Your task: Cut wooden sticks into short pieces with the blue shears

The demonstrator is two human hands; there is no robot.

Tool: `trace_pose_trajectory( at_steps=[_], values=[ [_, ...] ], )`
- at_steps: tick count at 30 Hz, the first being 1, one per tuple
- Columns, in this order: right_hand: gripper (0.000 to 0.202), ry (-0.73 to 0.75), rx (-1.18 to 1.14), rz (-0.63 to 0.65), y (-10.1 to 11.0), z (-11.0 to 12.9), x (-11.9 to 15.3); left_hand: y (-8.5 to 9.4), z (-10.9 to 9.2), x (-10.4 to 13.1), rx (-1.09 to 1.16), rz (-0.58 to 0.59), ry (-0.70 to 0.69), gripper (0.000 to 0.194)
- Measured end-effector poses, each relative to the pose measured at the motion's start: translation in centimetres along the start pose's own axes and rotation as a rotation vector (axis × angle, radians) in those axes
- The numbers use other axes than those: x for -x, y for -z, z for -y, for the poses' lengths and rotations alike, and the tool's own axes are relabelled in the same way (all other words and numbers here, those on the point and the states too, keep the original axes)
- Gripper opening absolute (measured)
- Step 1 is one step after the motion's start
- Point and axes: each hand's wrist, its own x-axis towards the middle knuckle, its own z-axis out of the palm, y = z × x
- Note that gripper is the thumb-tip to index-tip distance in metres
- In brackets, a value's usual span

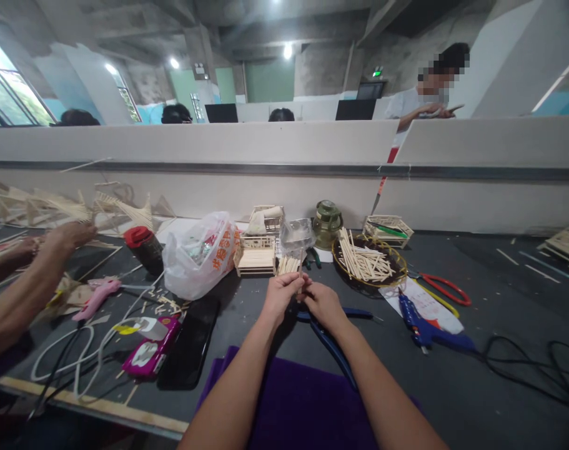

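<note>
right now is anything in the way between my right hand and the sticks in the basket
Only the basket's own low rim, on the side nearest the right hand; the sticks rise above it. Nothing else visible stands between: the blue-handled tool lies nearer you, off that line.

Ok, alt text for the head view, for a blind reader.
A person's left hand and right hand hold what looks like a thin stick above a worktable. Nearby are a basket of pale sticks, a blue glue gun and a slatted wooden model; another person's hands are at left.
</note>
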Motion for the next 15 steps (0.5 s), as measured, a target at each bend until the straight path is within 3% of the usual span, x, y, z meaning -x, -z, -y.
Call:
trace_pose_trajectory(
  at_steps=[5, 10, 15],
  values=[
    [0.020, -0.041, 0.075, 0.078, 3.1, -0.1, 0.9, -0.4, 0.4, 0.0, -0.013, -0.012, -0.051, 0.027],
    [0.064, -0.073, 0.189, 0.312, 7.1, -1.0, 3.8, -0.7, 0.6, 0.0, 0.016, -0.044, -0.038, 0.026],
    [0.087, -0.148, 0.383, 0.450, 6.6, 0.4, 4.9, -0.6, 0.8, 0.1, 0.021, -0.059, -0.049, 0.027]
  ],
)
